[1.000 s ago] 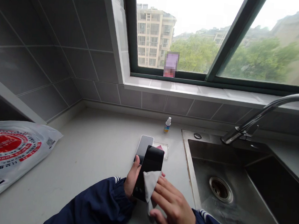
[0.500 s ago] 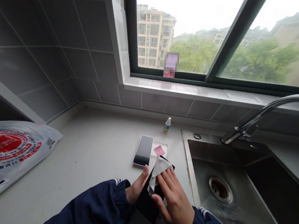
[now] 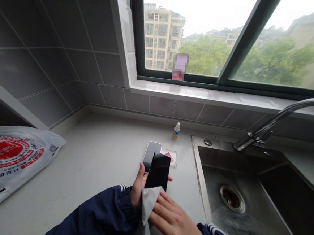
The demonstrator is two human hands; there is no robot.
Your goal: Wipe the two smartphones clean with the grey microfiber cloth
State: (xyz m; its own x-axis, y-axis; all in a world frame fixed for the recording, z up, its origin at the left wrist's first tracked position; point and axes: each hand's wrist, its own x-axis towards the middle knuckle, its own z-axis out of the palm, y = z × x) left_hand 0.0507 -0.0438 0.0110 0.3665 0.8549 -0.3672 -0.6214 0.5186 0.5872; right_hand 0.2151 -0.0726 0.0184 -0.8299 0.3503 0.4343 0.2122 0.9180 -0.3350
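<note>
Phone point(image 3: 158, 170) now stands higher and more upright than half a second ago, above the counter point(image 3: 102, 156); the cloth point(image 3: 148, 203) has slid from its top to its bottom end. Counter lies open at 9 o'clock, the sink point(image 3: 249, 182) edge near at 3, a second phone point(image 3: 151, 151) at 12. Left hand point(image 3: 138, 183) clamps the phone's edges; right hand point(image 3: 174, 224), fingers pressed together, pins the cloth.

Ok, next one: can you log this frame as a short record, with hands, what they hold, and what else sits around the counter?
left hand: grips black phone by its edges, screen tilted up off the counter
right hand: fingers flat, pressing white cloth on the phone's lower end
behind held phone: second phone lying flat, clear case beside it
far edge: small bottle, upright
right side: sink with faucet
left side: printed plastic bag
</note>
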